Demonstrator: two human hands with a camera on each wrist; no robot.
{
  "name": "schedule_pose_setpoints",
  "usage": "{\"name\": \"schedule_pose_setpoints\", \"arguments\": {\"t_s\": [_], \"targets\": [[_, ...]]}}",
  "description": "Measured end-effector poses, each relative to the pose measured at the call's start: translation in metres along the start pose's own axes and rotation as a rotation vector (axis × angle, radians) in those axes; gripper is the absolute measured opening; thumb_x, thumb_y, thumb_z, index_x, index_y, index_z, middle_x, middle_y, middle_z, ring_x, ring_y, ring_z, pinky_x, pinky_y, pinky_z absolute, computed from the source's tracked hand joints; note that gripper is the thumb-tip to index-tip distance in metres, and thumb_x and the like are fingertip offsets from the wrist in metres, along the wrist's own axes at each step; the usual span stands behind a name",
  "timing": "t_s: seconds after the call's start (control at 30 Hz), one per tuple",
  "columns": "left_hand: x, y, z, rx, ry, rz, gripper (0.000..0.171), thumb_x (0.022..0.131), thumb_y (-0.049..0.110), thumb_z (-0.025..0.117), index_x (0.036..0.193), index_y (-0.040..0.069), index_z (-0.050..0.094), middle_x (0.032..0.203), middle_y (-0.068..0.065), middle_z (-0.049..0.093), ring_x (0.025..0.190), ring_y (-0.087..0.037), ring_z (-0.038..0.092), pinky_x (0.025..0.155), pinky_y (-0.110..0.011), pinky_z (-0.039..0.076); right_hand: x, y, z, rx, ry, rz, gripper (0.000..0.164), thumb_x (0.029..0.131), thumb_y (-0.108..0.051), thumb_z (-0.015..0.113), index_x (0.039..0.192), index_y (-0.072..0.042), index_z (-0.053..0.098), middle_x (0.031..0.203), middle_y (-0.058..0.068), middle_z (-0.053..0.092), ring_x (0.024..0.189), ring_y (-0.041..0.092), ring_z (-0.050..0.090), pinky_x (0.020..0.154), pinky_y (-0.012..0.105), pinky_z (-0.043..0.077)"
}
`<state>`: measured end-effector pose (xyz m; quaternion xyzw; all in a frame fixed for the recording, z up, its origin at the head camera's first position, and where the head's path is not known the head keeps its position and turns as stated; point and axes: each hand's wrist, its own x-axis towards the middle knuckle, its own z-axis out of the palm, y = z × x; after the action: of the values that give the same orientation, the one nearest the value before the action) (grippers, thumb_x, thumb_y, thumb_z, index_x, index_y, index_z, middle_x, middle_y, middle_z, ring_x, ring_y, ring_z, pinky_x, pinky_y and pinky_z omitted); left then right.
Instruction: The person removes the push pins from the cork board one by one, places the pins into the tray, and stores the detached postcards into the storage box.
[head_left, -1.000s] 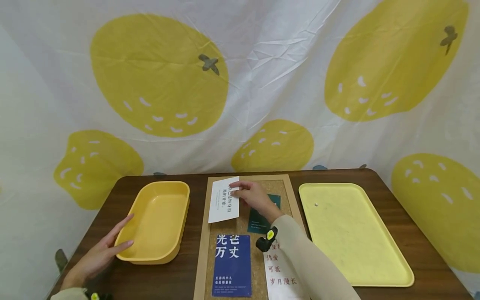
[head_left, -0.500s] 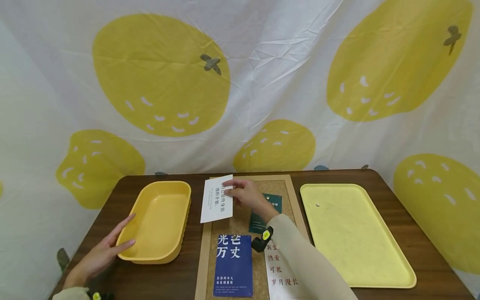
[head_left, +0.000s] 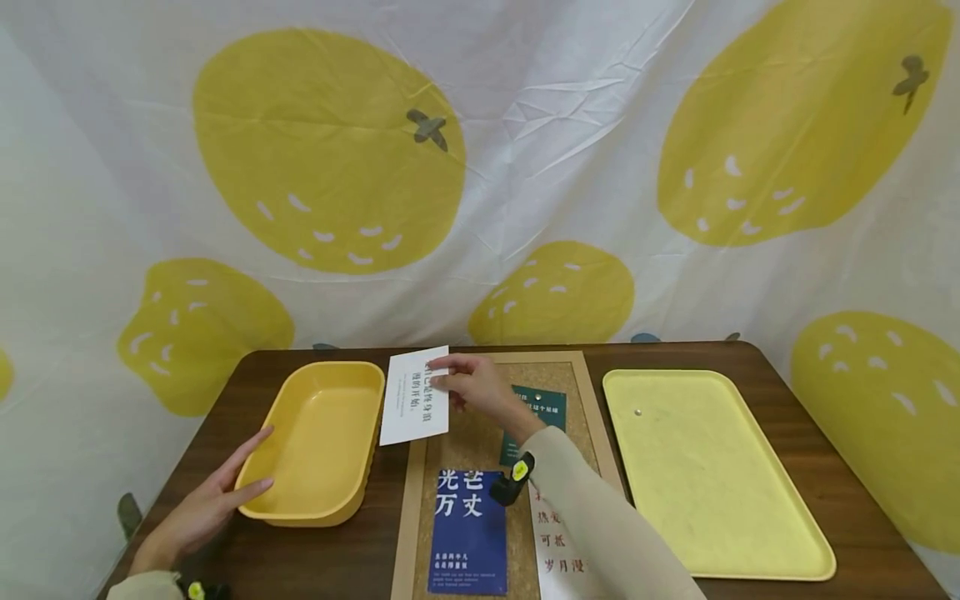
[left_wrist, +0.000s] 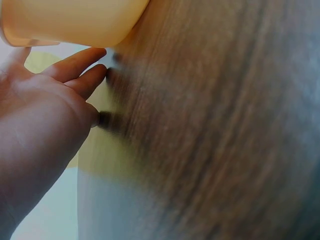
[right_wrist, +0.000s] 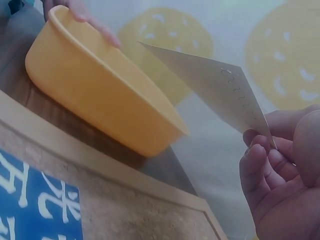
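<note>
My right hand (head_left: 483, 387) pinches a white postcard (head_left: 412, 404) printed with dark Chinese characters. The card stands tilted over the gap between the corkboard (head_left: 415, 500) and a yellow plastic bin (head_left: 318, 442), its left edge close to the bin's right rim. In the right wrist view the back of the postcard (right_wrist: 210, 82) faces the camera, thumb and fingers on its lower corner. My left hand (head_left: 206, 508) holds the bin at its near left rim, thumb and index finger over the edge. In the left wrist view, other fingers of the left hand (left_wrist: 50, 105) extend below the bin.
On the corkboard lie a blue card (head_left: 468, 533), a dark green card (head_left: 551, 408) partly behind my right hand, and a white card with red characters (head_left: 558, 550) under my forearm. A pale yellow tray (head_left: 712, 475) with a small pin (head_left: 638, 412) stands at the right.
My right hand has carried the postcard leftward, off the corkboard's upper left part and close to the bin. More of the green card shows. The left hand stays at the bin.
</note>
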<state>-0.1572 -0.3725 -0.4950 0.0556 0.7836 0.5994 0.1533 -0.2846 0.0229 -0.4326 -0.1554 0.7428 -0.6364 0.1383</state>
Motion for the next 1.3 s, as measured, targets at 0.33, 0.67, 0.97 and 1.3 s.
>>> {"name": "schedule_pose_setpoints", "arguments": {"t_s": [0.33, 0.67, 0.97, 1.3], "targets": [[0.001, 0.000, 0.002, -0.014, -0.004, 0.005, 0.078, 0.102, 0.011, 0.054, 0.161, 0.021, 0.005, 0.163, -0.020, -0.015, 0.145, -0.047, -0.007, 0.088, -0.003, 0.036, 0.004, -0.006, 0.012, 0.005, -0.021, 0.034, 0.023, 0.092, -0.019, 0.070, 0.115, -0.016, 0.073, 0.089, 0.005, 0.069, 0.058, 0.014, 0.053, 0.054, 0.032, 0.046], [-0.001, 0.001, 0.001, -0.006, 0.002, -0.004, 0.078, 0.101, 0.012, 0.055, 0.161, 0.021, 0.005, 0.164, -0.019, -0.015, 0.145, -0.047, -0.008, 0.088, -0.002, 0.034, 0.010, -0.009, 0.032, 0.040, -0.026, 0.027, 0.022, 0.092, -0.014, 0.070, 0.114, -0.014, 0.074, 0.083, 0.004, 0.067, 0.055, 0.014, 0.050, 0.049, 0.028, 0.043], [-0.003, -0.003, 0.000, -0.022, -0.013, 0.040, 0.076, 0.102, 0.012, 0.053, 0.161, 0.023, 0.006, 0.163, -0.021, -0.013, 0.132, 0.015, 0.024, 0.091, -0.005, 0.038, 0.014, -0.011, 0.050, 0.057, -0.018, 0.056, 0.020, 0.091, -0.013, 0.072, 0.111, -0.015, 0.075, 0.082, 0.003, 0.065, 0.053, 0.014, 0.051, 0.049, 0.028, 0.044], [-0.002, -0.005, 0.001, -0.034, -0.020, 0.052, 0.077, 0.102, 0.011, 0.053, 0.161, 0.021, 0.005, 0.162, -0.024, -0.013, 0.114, 0.028, 0.030, 0.092, -0.008, 0.040, 0.016, -0.012, 0.070, 0.039, -0.022, 0.026, 0.021, 0.089, -0.010, 0.073, 0.111, -0.011, 0.074, 0.071, 0.002, 0.056, 0.049, 0.014, 0.049, 0.048, 0.028, 0.044]]}}
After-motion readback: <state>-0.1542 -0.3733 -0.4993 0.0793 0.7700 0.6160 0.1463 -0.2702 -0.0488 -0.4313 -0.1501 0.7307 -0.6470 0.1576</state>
